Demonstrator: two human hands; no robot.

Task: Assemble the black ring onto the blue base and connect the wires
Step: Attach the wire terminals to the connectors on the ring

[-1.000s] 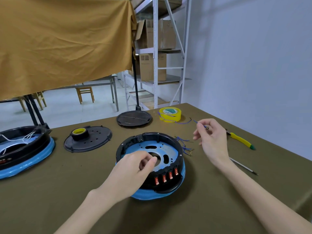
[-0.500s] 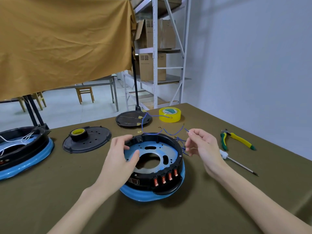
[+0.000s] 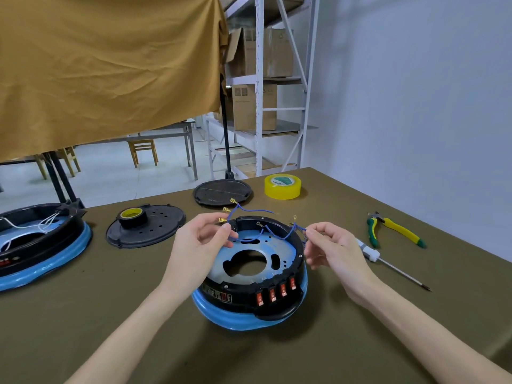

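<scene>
At the table's middle we see the black ring seated on the blue base. Above it, our left hand and right hand, held apart, each pinch the blue wires strung between them.

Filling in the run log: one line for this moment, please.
stage: wiring | black ring: on blue base | left hand, right hand: pinching blue wires

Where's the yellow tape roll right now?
The yellow tape roll sits at the table's far edge, just right of the round black cover, beyond the blue base.
</scene>
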